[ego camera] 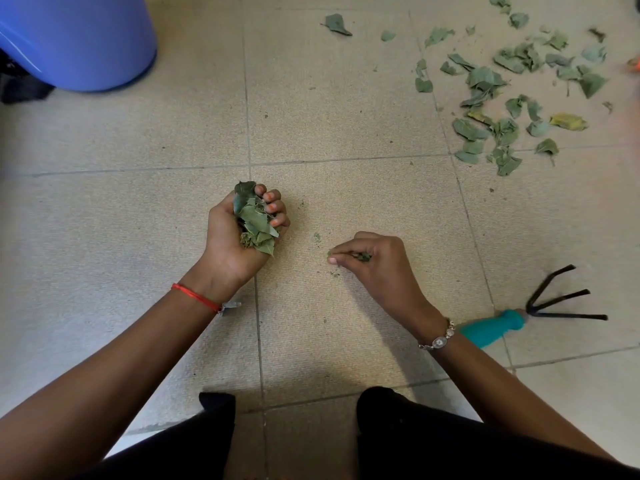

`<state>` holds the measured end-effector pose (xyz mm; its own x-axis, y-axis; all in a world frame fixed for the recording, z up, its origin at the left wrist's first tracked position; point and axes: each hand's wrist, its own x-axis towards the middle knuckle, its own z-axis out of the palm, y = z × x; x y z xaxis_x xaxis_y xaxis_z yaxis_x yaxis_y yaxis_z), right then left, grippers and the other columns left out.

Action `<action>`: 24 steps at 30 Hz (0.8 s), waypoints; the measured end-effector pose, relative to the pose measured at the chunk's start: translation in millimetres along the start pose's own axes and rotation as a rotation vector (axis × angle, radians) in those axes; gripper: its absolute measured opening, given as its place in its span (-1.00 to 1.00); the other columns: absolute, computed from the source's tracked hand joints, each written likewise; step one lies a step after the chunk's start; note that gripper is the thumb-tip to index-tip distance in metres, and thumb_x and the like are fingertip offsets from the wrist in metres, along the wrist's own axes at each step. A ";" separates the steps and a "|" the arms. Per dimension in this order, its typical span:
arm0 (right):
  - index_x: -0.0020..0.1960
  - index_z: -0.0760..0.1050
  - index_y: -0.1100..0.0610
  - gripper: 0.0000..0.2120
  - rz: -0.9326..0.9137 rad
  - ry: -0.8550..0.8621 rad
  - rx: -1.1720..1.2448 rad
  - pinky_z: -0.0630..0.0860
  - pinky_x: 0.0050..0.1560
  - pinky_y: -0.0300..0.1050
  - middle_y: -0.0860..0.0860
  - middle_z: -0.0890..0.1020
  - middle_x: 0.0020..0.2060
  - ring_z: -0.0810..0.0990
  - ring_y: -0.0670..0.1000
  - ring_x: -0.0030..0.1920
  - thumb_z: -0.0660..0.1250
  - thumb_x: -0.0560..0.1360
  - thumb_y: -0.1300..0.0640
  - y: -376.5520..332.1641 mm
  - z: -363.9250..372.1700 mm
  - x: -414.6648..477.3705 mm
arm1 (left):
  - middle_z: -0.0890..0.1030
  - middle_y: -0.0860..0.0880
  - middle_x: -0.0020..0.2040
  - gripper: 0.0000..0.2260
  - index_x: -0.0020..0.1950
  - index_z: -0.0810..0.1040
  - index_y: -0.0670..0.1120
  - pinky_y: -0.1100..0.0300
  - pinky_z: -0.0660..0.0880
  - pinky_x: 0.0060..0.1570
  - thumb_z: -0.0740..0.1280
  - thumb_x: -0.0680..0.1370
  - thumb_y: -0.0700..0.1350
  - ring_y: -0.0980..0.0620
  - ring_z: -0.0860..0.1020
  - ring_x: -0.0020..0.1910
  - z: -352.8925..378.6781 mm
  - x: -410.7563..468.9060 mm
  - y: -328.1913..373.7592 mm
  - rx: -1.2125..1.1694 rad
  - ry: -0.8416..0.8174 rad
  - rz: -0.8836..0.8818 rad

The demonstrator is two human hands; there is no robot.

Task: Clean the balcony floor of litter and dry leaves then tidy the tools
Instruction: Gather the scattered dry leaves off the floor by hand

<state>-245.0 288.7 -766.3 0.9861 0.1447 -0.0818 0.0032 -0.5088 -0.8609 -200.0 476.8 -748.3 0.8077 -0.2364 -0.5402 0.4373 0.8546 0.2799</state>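
Left fingers (274, 204) clutch leaves (255, 221) over beige tiles (138, 216), blue bin (76, 39) beyond.

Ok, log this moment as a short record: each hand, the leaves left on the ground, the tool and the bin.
left hand: palm up, grips a bunch of dry leaves
right hand: low over the tiled floor, pinches a small leaf bit
loose leaves: scattered far right, apart from both hands
hand rake: lies beside the right wrist, teal handle, black prongs, untouched
blue bin: far left
task state: leaves not yet all gathered
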 end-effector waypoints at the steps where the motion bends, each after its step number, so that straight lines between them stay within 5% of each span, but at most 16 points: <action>1: -0.09 0.66 0.21 -0.91 -0.043 0.003 -0.045 0.51 -0.23 -0.26 0.00 0.64 -0.28 0.57 -0.09 -0.27 0.44 0.42 0.23 1.3 1.7 -0.6 | 0.39 -0.01 -0.34 -0.87 -0.35 0.42 -0.13 0.31 0.35 -0.46 0.13 0.37 -0.22 0.10 0.37 -0.43 0.1 -0.3 0.0 0.002 0.001 0.001; 5: -0.16 0.59 0.20 -0.81 -0.337 0.098 -0.489 0.40 -0.37 -0.31 0.00 0.58 -0.32 0.50 -0.09 -0.36 0.26 0.52 0.13 9.9 11.7 -1.9 | 0.40 -0.01 -0.34 -0.86 -0.35 0.43 -0.13 0.32 0.34 -0.46 0.13 0.38 -0.22 0.10 0.37 -0.43 1.4 -1.5 -0.6 0.001 0.003 -0.006; 7: -0.17 0.56 0.19 -0.77 -0.351 0.120 -0.526 0.35 -0.38 -0.31 0.00 0.56 -0.33 0.45 -0.11 -0.39 0.20 0.53 0.10 10.1 14.8 -1.6 | 0.40 -0.01 -0.34 -0.85 -0.36 0.43 -0.13 0.31 0.34 -0.46 0.13 0.38 -0.22 0.10 0.37 -0.44 2.4 -2.3 -0.8 -0.001 -0.003 -0.006; 9: -0.15 0.55 0.14 -0.83 -0.118 0.065 -0.246 0.36 -0.36 -0.27 0.02 0.56 -0.35 0.39 -0.14 -0.41 0.24 0.55 0.12 -0.8 7.2 3.6 | 0.40 -0.01 -0.35 -0.84 -0.36 0.43 -0.13 0.32 0.34 -0.45 0.12 0.38 -0.22 0.10 0.36 -0.43 3.3 -2.8 -0.5 0.005 -0.002 -0.003; 12: -0.19 0.47 0.12 -0.82 0.349 -0.058 0.590 0.28 -0.45 -0.30 -0.02 0.40 -0.45 0.30 -0.12 -0.45 0.20 0.57 0.21 -15.6 -14.5 13.9 | 0.40 -0.01 -0.34 -0.84 -0.37 0.43 -0.13 0.32 0.33 -0.45 0.12 0.38 -0.22 0.10 0.36 -0.43 3.4 -3.1 0.5 0.003 -0.001 -0.003; 15: -0.25 0.38 0.19 -0.79 0.505 -0.081 1.026 0.29 -0.45 -0.27 0.07 0.51 -0.34 0.37 -0.07 -0.41 0.10 0.54 0.30 -19.4 -25.1 20.3 | 0.39 -0.01 -0.35 -0.84 -0.37 0.43 -0.13 0.31 0.34 -0.45 0.12 0.38 -0.22 0.10 0.36 -0.43 2.9 -3.5 0.9 0.001 -0.004 0.004; 21: -0.15 0.60 0.27 -0.91 0.407 -0.086 0.626 0.29 -0.47 -0.34 -0.02 0.54 -0.42 0.39 -0.13 -0.46 0.32 0.48 0.30 -17.9 -20.8 21.9 | 0.39 -0.01 -0.34 -0.87 -0.34 0.41 -0.13 0.32 0.33 -0.46 0.11 0.37 -0.22 0.10 0.36 -0.43 0.5 -3.1 1.5 0.010 0.005 0.012; 24: -0.16 0.65 0.20 -0.93 0.256 -0.100 0.226 0.47 -0.25 -0.38 -0.11 0.64 -0.38 0.58 -0.16 -0.34 0.49 0.37 0.22 -18.9 -13.1 19.2 | 0.39 -0.01 -0.34 -0.87 -0.35 0.41 -0.13 0.31 0.34 -0.46 0.12 0.37 -0.22 0.10 0.35 -0.43 0.8 -3.0 1.1 0.015 0.004 0.019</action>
<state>-223.9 290.0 -745.0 0.9291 0.1244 -0.3483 -0.2899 -0.3399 -0.8947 -201.6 478.0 -745.7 0.8142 -0.2180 -0.5382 0.4278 0.8519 0.3021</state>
